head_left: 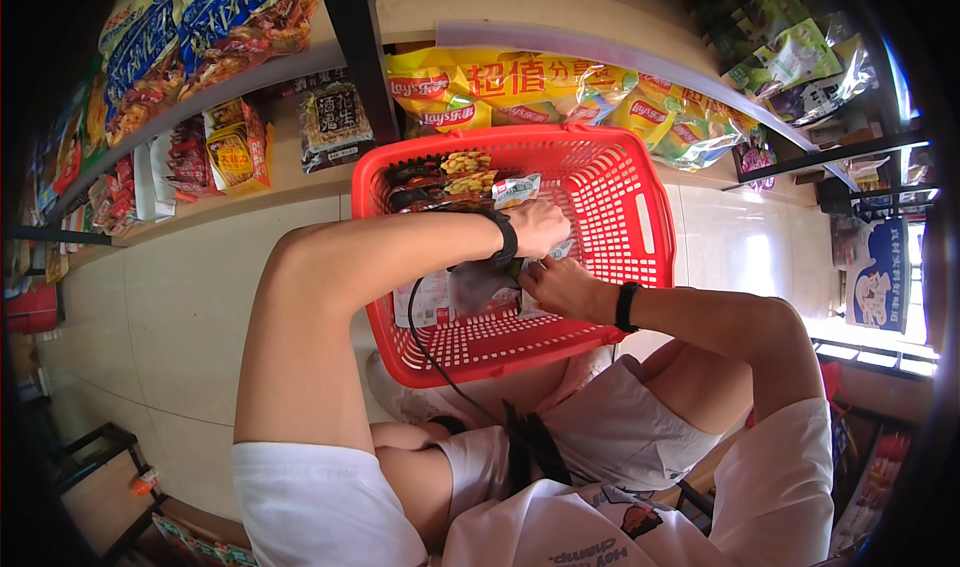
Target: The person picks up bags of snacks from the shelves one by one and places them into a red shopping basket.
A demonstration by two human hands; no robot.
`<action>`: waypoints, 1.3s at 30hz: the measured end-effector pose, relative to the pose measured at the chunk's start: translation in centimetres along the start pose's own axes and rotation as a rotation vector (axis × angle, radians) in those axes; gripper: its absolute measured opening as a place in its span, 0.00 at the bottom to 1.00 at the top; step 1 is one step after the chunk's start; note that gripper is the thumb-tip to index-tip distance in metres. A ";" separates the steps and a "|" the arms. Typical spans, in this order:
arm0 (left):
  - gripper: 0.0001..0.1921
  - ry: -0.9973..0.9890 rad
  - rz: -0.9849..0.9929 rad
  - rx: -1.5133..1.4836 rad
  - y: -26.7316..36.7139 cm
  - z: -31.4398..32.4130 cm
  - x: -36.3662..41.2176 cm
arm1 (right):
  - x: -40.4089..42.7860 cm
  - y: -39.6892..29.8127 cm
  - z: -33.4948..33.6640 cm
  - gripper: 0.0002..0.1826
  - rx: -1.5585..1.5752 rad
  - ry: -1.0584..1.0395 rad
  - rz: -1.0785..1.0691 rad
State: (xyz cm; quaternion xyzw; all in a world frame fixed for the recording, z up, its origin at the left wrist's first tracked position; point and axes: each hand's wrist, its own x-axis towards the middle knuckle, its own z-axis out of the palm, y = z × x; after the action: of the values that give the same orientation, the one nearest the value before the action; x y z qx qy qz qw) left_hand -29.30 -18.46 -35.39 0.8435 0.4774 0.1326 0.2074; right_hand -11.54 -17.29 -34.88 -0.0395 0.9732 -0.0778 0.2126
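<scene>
A red plastic shopping basket (510,140) stands on the floor before me, with several snack packets in it. Dark packets with a picture of peanuts (466,184) lie along its far left side. My left hand (541,228) is inside the basket, fingers bent down beside a white and green packet (517,189); what its fingers touch is hidden. My right hand (566,289) is just nearer to me, its fingertips at a packet; its grip cannot be made out. Pink and white packs (427,300) lie at the near left of the basket. A dark blurred patch covers part of the contents.
Shelves stand beyond the basket, with yellow Lay's chip bags (517,90) low down, a black packet (335,124) and boxed snacks (232,150) to the left. A black shelf post (360,49) rises between them. My legs are close to the basket's near side. A black cable (442,372) crosses its rim.
</scene>
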 end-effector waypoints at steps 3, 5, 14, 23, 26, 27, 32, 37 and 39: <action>0.06 0.009 0.006 0.024 -0.1 0.6 0.3 | 0.3 0.0 1.1 0.21 -0.102 0.025 -0.019; 0.07 0.002 -0.002 0.013 0.0 0.6 0.2 | 0.3 -0.1 1.1 0.20 -0.116 0.032 -0.032; 0.11 -0.205 -0.033 0.014 0.1 -0.7 0.4 | 0.4 0.4 -4.4 0.27 0.452 -0.392 0.097; 0.15 -0.232 -0.219 -0.217 -0.1 -5.1 3.0 | -0.9 4.0 -1.8 0.34 0.505 -0.441 0.115; 0.11 -0.064 -0.256 -0.247 -2.9 -5.2 2.4 | -0.5 4.9 -7.3 0.30 0.492 -0.425 0.184; 0.10 -0.056 -0.288 -0.253 -4.1 -5.3 2.3 | -0.5 5.5 -8.9 0.28 0.461 -0.390 0.155; 0.11 -0.017 -0.435 -0.230 -5.1 -8.0 2.0 | -5.8 9.9 -14.4 0.17 0.274 -0.116 0.353; 0.09 0.249 -0.334 -0.113 -7.7 -7.5 2.2 | -10.2 15.6 -14.4 0.22 0.342 -0.037 0.563; 0.09 0.225 -0.239 0.002 -8.2 -7.4 3.0 | -12.2 18.3 -12.5 0.25 0.311 -0.112 0.581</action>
State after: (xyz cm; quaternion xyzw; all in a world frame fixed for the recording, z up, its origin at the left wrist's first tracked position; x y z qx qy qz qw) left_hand -37.09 -10.49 -32.74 0.7608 0.5946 0.2000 0.1663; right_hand -6.57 3.73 -21.77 0.2683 0.9071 -0.1593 0.2825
